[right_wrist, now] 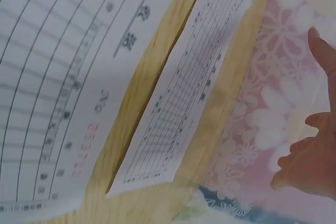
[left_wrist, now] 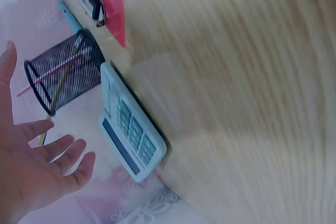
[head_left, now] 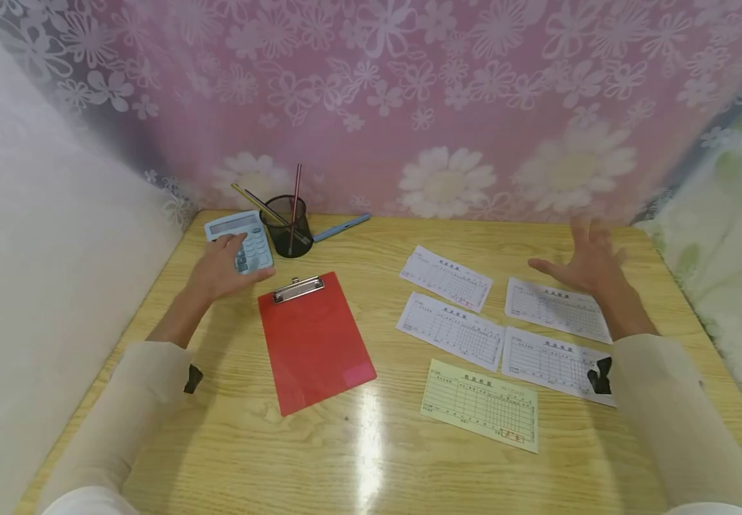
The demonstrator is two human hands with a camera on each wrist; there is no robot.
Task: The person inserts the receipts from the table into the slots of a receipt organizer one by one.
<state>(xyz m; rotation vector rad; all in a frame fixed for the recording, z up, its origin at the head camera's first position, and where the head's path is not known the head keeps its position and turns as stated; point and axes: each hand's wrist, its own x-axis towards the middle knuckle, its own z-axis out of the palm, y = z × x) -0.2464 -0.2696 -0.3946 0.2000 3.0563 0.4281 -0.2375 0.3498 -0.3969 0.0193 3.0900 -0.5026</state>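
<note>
My left hand, fingers spread and holding nothing, is over the light blue calculator at the back left. The left wrist view shows the same hand apart from the calculator. Over the right side my right hand is raised with its fingers apart and nothing in it. Below it lies a white printed form, partly covered by the wrist. Another white form is nearer me, overlapped by the sleeve. In the right wrist view the hand shows at the right edge.
A red clipboard lies left of centre. Behind it stand a black mesh pen cup with pencils and a blue pen lying beside it. Two more white forms and a yellow form lie right of the clipboard. A flowered curtain closes the back.
</note>
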